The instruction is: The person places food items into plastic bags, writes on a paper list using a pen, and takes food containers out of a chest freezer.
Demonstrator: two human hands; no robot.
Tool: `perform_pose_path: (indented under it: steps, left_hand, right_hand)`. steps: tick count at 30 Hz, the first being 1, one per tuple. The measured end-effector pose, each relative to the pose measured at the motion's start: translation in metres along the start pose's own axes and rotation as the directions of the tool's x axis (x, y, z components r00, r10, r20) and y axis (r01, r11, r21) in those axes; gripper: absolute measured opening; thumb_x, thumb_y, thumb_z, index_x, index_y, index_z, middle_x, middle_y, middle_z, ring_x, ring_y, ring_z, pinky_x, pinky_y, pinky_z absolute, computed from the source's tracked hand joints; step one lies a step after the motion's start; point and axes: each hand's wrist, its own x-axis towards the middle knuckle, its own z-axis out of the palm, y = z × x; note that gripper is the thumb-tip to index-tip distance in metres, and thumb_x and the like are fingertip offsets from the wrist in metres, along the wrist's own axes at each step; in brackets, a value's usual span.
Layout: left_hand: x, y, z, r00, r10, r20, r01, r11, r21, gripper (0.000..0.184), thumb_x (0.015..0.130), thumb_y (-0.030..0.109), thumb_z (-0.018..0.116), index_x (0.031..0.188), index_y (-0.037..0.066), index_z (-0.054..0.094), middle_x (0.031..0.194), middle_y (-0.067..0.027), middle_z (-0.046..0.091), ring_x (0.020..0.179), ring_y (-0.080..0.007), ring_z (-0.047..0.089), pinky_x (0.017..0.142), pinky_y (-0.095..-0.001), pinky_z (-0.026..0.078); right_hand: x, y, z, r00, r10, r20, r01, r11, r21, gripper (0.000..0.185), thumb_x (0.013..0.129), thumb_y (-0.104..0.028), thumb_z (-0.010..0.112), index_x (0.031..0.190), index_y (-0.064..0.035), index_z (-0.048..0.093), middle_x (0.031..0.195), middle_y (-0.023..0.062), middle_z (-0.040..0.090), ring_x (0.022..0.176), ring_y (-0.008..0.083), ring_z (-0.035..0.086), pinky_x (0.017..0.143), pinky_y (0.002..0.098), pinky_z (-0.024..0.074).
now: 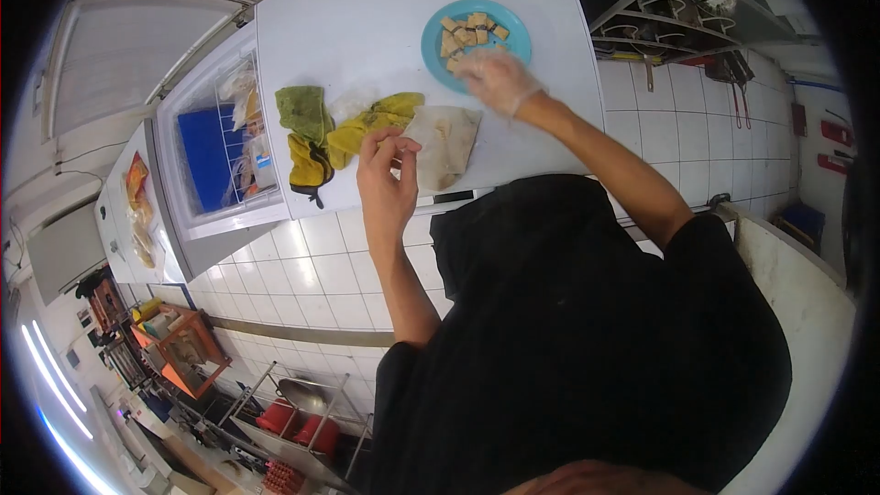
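Observation:
My left hand (pixel 387 179) is bare, its fingers curled in a pinch at the left edge of a pale, see-through plastic bag (pixel 449 142) lying flat on the white worktop (pixel 348 18). On my right hand (pixel 500 82) is a clear plastic glove. It hangs over the lower rim of a round turquoise plate (pixel 520 37), fingertips drawn together beside the food. What they hold, if anything, is too small to tell. Several light brown food pieces (pixel 478 23) with dark bands lie on the plate.
Left of the bag lie a yellow cloth (pixel 353 136), a green cloth (pixel 302 112) and a yellow-black item (pixel 309 165). Farther left is an open freezer (pixel 220 225) with bagged goods. A metal rack (pixel 655 18) stands at the upper right.

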Motion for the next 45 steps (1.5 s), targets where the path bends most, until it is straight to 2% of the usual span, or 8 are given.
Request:
perform_pose_path:
  steps: [2, 5, 18, 30, 33, 36, 38, 45]
  left_hand:
    - [0.0, 0.003, 0.001, 1.0, 0.027, -0.006, -0.027, 1.0, -0.003, 0.01, 0.092, -0.003, 0.066, 0.096, 0.002, 0.074, 0.12, -0.0154, 0.067, 0.08, -0.0227, 0.068, 0.067, -0.0309, 0.055]
    - [0.003, 0.009, 0.003, 0.998, 0.065, -0.019, -0.065, 0.998, -0.014, 0.01, 0.092, -0.004, 0.066, 0.095, 0.002, 0.074, 0.122, -0.016, 0.069, 0.085, -0.0234, 0.07, 0.07, -0.0314, 0.056]
    - [-0.001, 0.015, 0.011, 1.0, 0.006, 0.01, -0.005, 0.996, -0.09, 0.013, 0.089, -0.007, 0.065, 0.095, 0.0, 0.073, 0.125, -0.0158, 0.07, 0.091, -0.0243, 0.071, 0.073, -0.0316, 0.058]
    - [0.0, 0.015, 0.013, 1.0, 0.001, 0.022, 0.003, 0.989, -0.15, 0.012, 0.091, -0.006, 0.065, 0.095, 0.0, 0.074, 0.124, -0.0158, 0.07, 0.099, -0.0265, 0.071, 0.075, -0.0327, 0.059]
    - [0.0, 0.012, 0.01, 0.998, -0.002, 0.062, 0.01, 0.991, -0.13, 0.011, 0.092, -0.005, 0.066, 0.095, 0.003, 0.073, 0.127, -0.0154, 0.069, 0.111, -0.0259, 0.069, 0.08, -0.0331, 0.06]
    - [-0.001, 0.013, 0.009, 0.998, -0.014, 0.053, 0.022, 0.989, -0.148, 0.011, 0.091, -0.005, 0.066, 0.095, 0.003, 0.073, 0.127, -0.0154, 0.069, 0.111, -0.0265, 0.069, 0.081, -0.0335, 0.06]
    - [-0.002, 0.012, 0.009, 0.999, -0.019, 0.046, 0.026, 0.986, -0.162, 0.011, 0.091, -0.005, 0.066, 0.095, 0.003, 0.073, 0.127, -0.0154, 0.069, 0.111, -0.0265, 0.069, 0.081, -0.0337, 0.06]
    - [0.0, 0.015, 0.013, 0.999, -0.001, 0.034, 0.007, 0.985, -0.17, 0.013, 0.089, -0.007, 0.064, 0.094, 0.001, 0.073, 0.126, -0.016, 0.07, 0.102, -0.027, 0.071, 0.075, -0.0323, 0.058]
  right_hand:
    - [0.013, 0.055, 0.008, 0.985, -0.002, 0.173, 0.108, 0.787, -0.607, 0.022, 0.098, -0.011, 0.06, 0.115, -0.0091, 0.073, 0.11, 0.0132, 0.073, 0.098, 0.0348, 0.072, 0.082, 0.0436, 0.0571]
    - [0.027, 0.079, 0.012, 0.955, 0.058, 0.291, 0.181, 0.665, -0.725, 0.025, 0.1, -0.011, 0.056, 0.12, -0.0101, 0.072, 0.112, 0.0154, 0.072, 0.099, 0.0359, 0.072, 0.083, 0.0454, 0.0584]
    - [0.052, 0.05, 0.044, 0.959, 0.218, 0.179, -0.08, 0.819, -0.568, 0.044, 0.102, -0.008, 0.048, 0.146, -0.0113, 0.051, 0.147, 0.0245, 0.047, 0.118, 0.0418, 0.067, 0.098, 0.0492, 0.0551]
    - [0.067, 0.071, 0.03, 0.914, 0.18, 0.364, 0.019, 0.877, -0.48, 0.027, 0.103, -0.016, 0.052, 0.128, -0.0133, 0.063, 0.121, 0.0193, 0.072, 0.116, 0.0377, 0.068, 0.099, 0.0487, 0.0522]
    - [0.071, 0.085, 0.029, 0.911, 0.116, 0.395, 0.087, 0.883, -0.46, 0.031, 0.102, -0.016, 0.055, 0.132, -0.0123, 0.064, 0.106, 0.0174, 0.072, 0.091, 0.0387, 0.071, 0.084, 0.0467, 0.0559]
    - [0.066, 0.068, 0.008, 0.939, 0.185, 0.289, -0.149, 0.979, -0.14, 0.03, 0.104, -0.028, 0.061, 0.129, -0.0122, 0.065, 0.099, 0.0115, 0.07, 0.078, 0.0266, 0.069, 0.069, 0.0394, 0.0562]
    - [0.061, 0.04, -0.016, 0.808, 0.484, 0.336, -0.582, 0.743, 0.331, 0.037, 0.106, -0.041, 0.057, 0.126, -0.0117, 0.066, 0.11, 0.0084, 0.074, 0.096, 0.0192, 0.073, 0.066, 0.0362, 0.0564]
    - [0.034, 0.075, -0.02, 0.891, 0.261, 0.373, -0.412, 0.117, 0.904, 0.037, 0.105, -0.045, 0.059, 0.117, -0.0108, 0.067, 0.115, 0.0102, 0.072, 0.102, 0.0175, 0.072, 0.067, 0.0312, 0.0577]
